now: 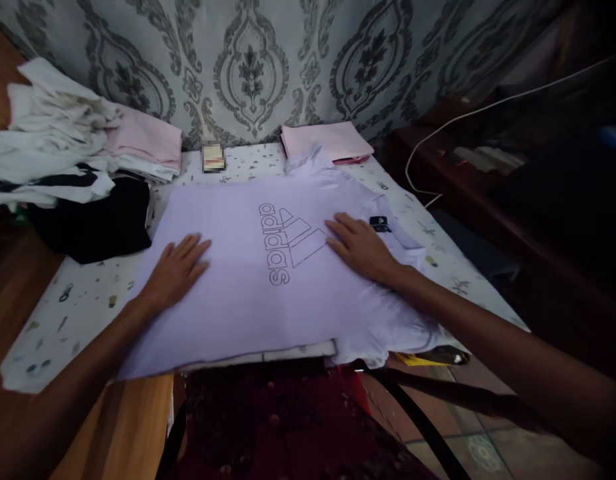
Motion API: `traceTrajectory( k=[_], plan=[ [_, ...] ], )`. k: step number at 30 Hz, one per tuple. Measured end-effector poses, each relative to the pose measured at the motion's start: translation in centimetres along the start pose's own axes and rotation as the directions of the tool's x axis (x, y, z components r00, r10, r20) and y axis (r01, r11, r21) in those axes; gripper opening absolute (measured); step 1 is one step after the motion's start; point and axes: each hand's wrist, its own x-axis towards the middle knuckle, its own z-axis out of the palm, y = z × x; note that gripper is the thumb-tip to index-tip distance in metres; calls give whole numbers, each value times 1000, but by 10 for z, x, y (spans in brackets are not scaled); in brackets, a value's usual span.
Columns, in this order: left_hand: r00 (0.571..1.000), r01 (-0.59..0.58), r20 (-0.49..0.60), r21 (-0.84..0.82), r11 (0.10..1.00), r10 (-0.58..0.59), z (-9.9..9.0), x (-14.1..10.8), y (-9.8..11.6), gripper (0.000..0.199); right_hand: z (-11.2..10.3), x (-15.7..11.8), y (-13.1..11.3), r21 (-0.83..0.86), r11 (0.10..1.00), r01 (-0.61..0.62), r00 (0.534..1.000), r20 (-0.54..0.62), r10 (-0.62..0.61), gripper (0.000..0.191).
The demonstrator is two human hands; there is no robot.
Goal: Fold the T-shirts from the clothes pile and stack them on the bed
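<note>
Mostly flat shirt (pixel 233 293), left hand (pixel 177 272), right hand (pixel 367 251) atop

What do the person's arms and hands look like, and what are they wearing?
The left hand and right hand show no gloves, rings or bracelets. No sleeves show on the left forearm or right forearm. Between them is a dark red garment with what look like small round buttons.
</note>
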Motion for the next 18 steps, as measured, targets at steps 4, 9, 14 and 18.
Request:
traceTrajectory(
  k=[4,9,14,18],
  plan=[
    [992,108,-59,19,994,-107,-4,-36,-38,58,-19,-41,22,-50,998,-36,995,-91,31,45],
    [998,-48,-34,-105,993,44,-6,-39,45,61,-21,-83,-39,-17,998,56,997,-56,-57,45],
    [955,-256,104,-183,949,278,-4,-39,106,59,-14,-101,-73,49,991,127,986,103,-132,46],
    [989,-110,91,-73,991,116,-3,-70,58,59,-16,-127,-43,-6,997,80,997,20,-80,46]
  ],
)
